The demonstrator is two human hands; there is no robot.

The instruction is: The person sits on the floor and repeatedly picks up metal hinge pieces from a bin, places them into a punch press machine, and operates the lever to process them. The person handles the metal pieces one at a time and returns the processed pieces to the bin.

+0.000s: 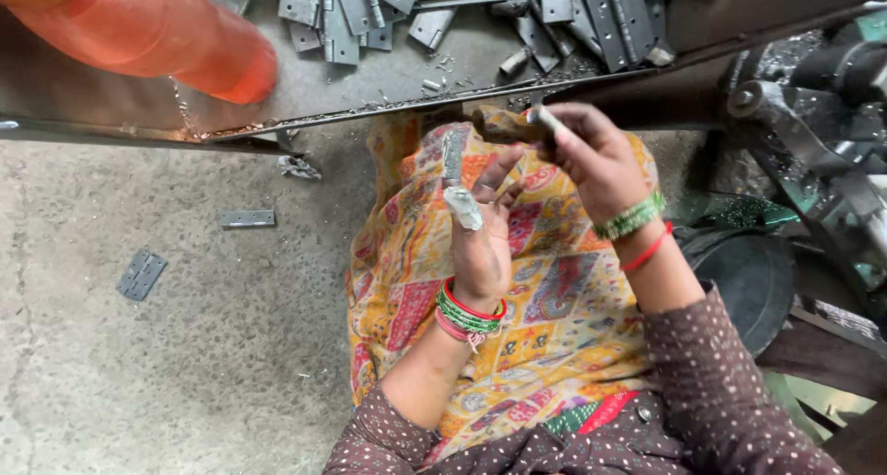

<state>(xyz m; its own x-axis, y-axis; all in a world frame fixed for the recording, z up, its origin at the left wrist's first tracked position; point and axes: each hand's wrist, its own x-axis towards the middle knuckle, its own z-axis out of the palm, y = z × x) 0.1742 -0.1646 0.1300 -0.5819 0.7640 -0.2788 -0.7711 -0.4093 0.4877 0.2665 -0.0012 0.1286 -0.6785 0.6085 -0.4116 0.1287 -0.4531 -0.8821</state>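
The narrow grey steel hinge leaf (452, 157) stands upright over the patterned yellow lap cloth (554, 318), pinched by the left hand (480, 253) with its wrapped fingers (464, 207); it looks stiff, light, sharp-edged, best gripped by its flat faces. The right hand (591, 156) closes its fingers on a short metal pin (545, 119) just below the edge of the grey metal desk (305, 87) strewn with more hinges (351, 13).

My left hand (480, 244) is up over my lap, fingers half-curled, index wrapped. My right hand (591, 156) is fisted w/ wrist bent, just beside it.

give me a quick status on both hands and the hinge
Left hand pinching a grey hinge upright. Right hand gripping a small hammer beside it. Orange sleeve over the tray, apart from both.
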